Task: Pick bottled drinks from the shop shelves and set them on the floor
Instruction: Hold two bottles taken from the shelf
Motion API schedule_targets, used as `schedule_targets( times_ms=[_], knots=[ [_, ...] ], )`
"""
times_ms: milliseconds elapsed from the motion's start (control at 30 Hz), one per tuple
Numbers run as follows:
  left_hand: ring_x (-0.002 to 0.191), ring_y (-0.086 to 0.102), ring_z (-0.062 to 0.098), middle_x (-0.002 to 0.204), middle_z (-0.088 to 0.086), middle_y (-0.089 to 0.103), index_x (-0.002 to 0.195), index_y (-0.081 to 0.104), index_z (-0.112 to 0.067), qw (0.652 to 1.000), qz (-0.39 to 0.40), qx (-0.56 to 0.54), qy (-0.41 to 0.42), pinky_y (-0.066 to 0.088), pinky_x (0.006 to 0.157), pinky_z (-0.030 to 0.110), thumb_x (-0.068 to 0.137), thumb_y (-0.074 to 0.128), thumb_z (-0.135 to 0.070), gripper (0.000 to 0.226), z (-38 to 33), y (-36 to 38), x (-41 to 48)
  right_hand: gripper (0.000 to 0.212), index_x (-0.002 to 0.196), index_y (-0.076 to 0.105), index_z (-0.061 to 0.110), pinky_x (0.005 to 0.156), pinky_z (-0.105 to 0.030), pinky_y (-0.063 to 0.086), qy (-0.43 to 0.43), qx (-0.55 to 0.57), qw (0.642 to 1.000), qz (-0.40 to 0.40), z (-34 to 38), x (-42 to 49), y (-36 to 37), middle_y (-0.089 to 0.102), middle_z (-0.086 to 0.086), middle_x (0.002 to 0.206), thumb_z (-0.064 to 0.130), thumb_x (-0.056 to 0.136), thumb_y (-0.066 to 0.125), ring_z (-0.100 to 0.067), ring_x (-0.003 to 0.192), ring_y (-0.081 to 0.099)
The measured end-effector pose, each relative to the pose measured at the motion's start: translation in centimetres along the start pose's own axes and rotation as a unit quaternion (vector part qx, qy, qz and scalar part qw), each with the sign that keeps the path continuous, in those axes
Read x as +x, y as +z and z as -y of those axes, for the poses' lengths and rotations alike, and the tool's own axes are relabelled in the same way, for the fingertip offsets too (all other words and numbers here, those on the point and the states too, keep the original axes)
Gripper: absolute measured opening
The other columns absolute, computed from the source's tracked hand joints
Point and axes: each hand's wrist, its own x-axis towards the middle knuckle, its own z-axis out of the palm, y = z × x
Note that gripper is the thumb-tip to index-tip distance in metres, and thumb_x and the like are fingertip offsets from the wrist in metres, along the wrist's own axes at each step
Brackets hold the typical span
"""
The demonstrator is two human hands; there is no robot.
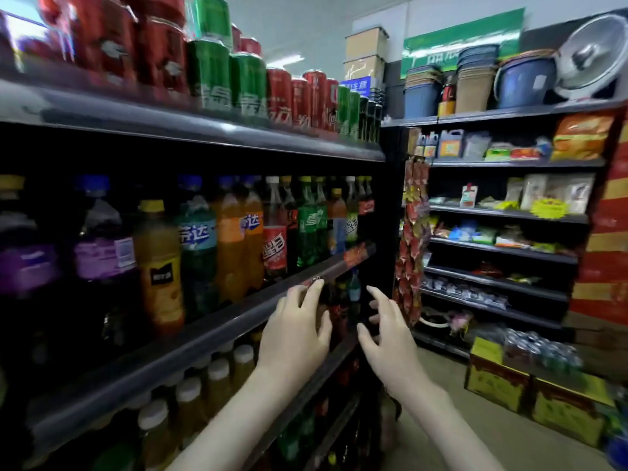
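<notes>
This looks like the reaching step: the left hand (295, 334) and right hand (387, 338), both empty with fingers spread, hover near the small bottles (341, 311) standing below the shelf rail (204, 338), so next they must close round one.

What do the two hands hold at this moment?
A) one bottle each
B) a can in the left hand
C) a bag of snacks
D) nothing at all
D: the left hand and the right hand reach toward the drink shelf with fingers spread, gripping nothing.
</notes>
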Motion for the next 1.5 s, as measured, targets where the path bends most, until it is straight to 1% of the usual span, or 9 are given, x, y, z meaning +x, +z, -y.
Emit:
schedule_targets(
  times_ms=[167, 267, 433, 600, 800, 1000, 1133, 1333, 1500],
  knots=[
    [0.126, 0.044, 0.026, 0.139, 0.009, 0.045, 0.146, 0.038, -0.024, 0.995, -0.039, 0.081, -0.031, 0.045, 0.097, 0.037, 0.094, 0.054, -0.032, 0.056, 2.8, 6.8, 7.5, 0.073, 0.147, 0.004, 0.05, 0.073, -0.013, 0.041, -0.01, 0.037, 0.997, 0.063, -6.5, 10.3, 3.5, 0.034, 0.016, 0.137, 0.029, 0.098, 0.053, 0.0, 0.114, 0.042],
    [0.128, 0.044, 0.035, 0.138, 0.02, 0.047, 0.141, 0.046, -0.018, 0.986, -0.074, 0.147, -0.025, 0.04, 0.103, 0.048, 0.087, 0.065, -0.026, 0.058, 4.1, 10.5, 12.4, 0.085, 0.137, -0.008, 0.067, 0.085, -0.016, 0.037, -0.046, 0.063, 0.994, 0.08, -9.7, 16.0, 5.6, 0.028, 0.023, 0.134, 0.023, 0.097, 0.054, -0.003, 0.127, 0.034],
    [0.134, 0.036, 0.042, 0.144, 0.025, 0.04, 0.137, 0.053, -0.018, 0.962, -0.11, 0.251, -0.011, 0.021, 0.108, 0.063, 0.073, 0.076, -0.024, 0.068, 6.0, 15.9, 19.0, 0.081, 0.15, -0.003, 0.044, 0.098, -0.026, 0.028, -0.073, 0.013, 0.995, 0.068, -14.5, 24.9, 7.0, 0.023, 0.0, 0.151, 0.017, 0.098, 0.052, -0.019, 0.135, 0.021],
    [0.138, 0.027, 0.04, 0.15, 0.023, 0.032, 0.142, 0.046, -0.018, 0.937, -0.104, 0.329, -0.045, 0.014, 0.11, 0.062, 0.072, 0.077, -0.032, 0.078, 7.9, 19.5, 22.3, 0.072, 0.154, 0.006, 0.033, 0.109, -0.043, 0.031, -0.128, -0.064, 0.989, 0.024, -15.7, 32.2, 8.8, 0.011, -0.011, 0.158, 0.018, 0.099, 0.05, -0.028, 0.142, 0.01],
    [0.139, 0.022, 0.042, 0.153, 0.024, 0.017, 0.146, 0.039, -0.016, 0.902, -0.144, 0.396, -0.096, 0.008, 0.113, 0.058, 0.077, 0.068, -0.037, 0.077, 8.7, 22.5, 23.4, 0.073, 0.151, 0.026, 0.026, 0.104, -0.057, 0.034, -0.184, -0.096, 0.976, -0.059, -17.0, 36.1, 12.8, 0.024, -0.026, 0.152, 0.025, 0.089, 0.065, -0.033, 0.133, 0.015],
    [0.138, 0.023, 0.046, 0.151, 0.024, 0.015, 0.146, 0.039, -0.015, 0.862, -0.183, 0.439, -0.174, 0.015, 0.11, 0.063, 0.075, 0.072, -0.037, 0.081, 7.6, 24.6, 25.4, 0.102, 0.154, 0.013, 0.022, 0.098, -0.057, 0.039, -0.254, -0.051, 0.964, -0.055, -17.9, 39.0, 12.6, 0.031, -0.029, 0.148, 0.033, 0.075, 0.078, -0.045, 0.126, 0.037],
    [0.139, 0.023, 0.045, 0.151, 0.025, 0.02, 0.147, 0.038, -0.016, 0.839, -0.194, 0.464, -0.209, 0.014, 0.109, 0.063, 0.073, 0.075, -0.037, 0.085, 6.6, 25.8, 26.4, 0.107, 0.153, 0.004, 0.029, 0.102, -0.055, 0.037, -0.279, 0.007, 0.96, -0.022, -17.8, 39.2, 12.3, 0.03, -0.032, 0.144, 0.019, 0.076, 0.078, -0.041, 0.127, 0.027],
    [0.144, 0.014, 0.039, 0.156, 0.023, 0.019, 0.15, 0.029, -0.022, 0.84, -0.135, 0.468, -0.238, 0.001, 0.11, 0.06, 0.072, 0.072, -0.043, 0.092, 4.3, 26.7, 26.9, 0.096, 0.154, 0.009, 0.032, 0.105, -0.054, 0.031, -0.279, 0.097, 0.955, 0.011, -17.5, 38.6, 12.1, 0.013, -0.023, 0.146, 0.007, 0.082, 0.067, -0.034, 0.13, 0.01],
    [0.146, -0.014, 0.014, 0.159, 0.007, 0.018, 0.154, 0.011, -0.015, 0.895, -0.105, 0.37, -0.224, -0.021, 0.112, 0.046, 0.08, 0.062, -0.04, 0.093, 3.5, 26.2, 27.4, 0.087, 0.138, 0.034, 0.029, 0.101, -0.053, 0.041, -0.372, 0.228, 0.897, -0.063, -18.8, 36.8, 12.1, 0.016, -0.015, 0.142, -0.011, 0.071, 0.071, -0.04, 0.125, 0.022]
  ],
)
